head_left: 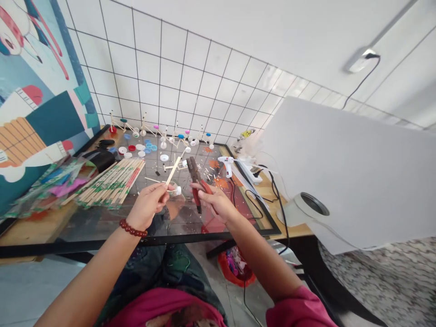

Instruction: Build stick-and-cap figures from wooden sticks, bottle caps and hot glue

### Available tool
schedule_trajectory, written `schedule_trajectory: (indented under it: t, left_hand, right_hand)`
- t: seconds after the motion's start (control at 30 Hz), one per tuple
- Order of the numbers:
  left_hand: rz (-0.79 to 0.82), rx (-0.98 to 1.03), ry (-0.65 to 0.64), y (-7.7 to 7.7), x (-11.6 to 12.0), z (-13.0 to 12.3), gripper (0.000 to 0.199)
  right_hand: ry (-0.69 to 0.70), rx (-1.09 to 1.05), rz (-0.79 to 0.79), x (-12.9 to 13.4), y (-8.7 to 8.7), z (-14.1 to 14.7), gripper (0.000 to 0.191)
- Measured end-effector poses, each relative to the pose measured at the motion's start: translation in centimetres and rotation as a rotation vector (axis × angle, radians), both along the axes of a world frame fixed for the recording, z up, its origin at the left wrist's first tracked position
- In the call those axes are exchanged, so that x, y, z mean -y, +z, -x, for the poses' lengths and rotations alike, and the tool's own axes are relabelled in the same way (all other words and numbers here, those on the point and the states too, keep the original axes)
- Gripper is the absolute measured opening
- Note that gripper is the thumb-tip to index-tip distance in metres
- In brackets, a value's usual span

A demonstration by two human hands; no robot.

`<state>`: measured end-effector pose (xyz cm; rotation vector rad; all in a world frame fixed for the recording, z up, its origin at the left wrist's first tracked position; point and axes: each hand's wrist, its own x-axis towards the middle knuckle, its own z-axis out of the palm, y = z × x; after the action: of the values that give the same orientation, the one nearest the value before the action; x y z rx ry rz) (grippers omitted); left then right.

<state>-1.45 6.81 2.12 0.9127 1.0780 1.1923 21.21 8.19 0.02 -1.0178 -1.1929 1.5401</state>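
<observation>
My left hand [149, 202] pinches a pale wooden chopstick [173, 170], its upper end tilted up to the right. In my right hand [215, 200] is a pair of pliers [195, 175] with red handles, jaws pointing up and close to the chopstick's tip. A white bottle cap [177, 190] shows just right of my left fingers; whether it is joined to a stick there I cannot tell. Behind the hands, several small stick-and-cap pieces [163, 141] stand on the glass-topped table [112, 229]. Cut bits of wood lie scattered near the pliers.
Wrapped chopsticks [112, 184] lie at the left beside plastic packets [64, 186]. Loose bottle caps [140, 147] sit toward the back. A white glue gun [226, 166], a power strip [254, 175] and black cables occupy the right. A red bin [235, 268] stands below the table edge.
</observation>
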Motion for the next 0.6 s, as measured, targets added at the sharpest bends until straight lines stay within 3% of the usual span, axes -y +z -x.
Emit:
schedule_trajectory:
  t: [0.33, 0.5, 0.6]
  left_hand:
    - [-0.034, -0.046, 0.037, -0.3, -1.0, -0.4, 0.031]
    - [-0.129, -0.198, 0.027, -1.3, -1.3, 0.1, 0.029]
    - [-0.194, -0.352, 0.008, -2.1, -1.2, 0.6, 0.032]
  right_hand:
    - [0.204, 0.501, -0.408, 0.0, -0.4, -0.2, 0.047]
    - [0.295, 0.705, -0.633, 0.2, -0.1, -0.1, 0.039]
    - [0.302, 0.792, -0.691, 0.3, -0.2, 0.0, 0.041]
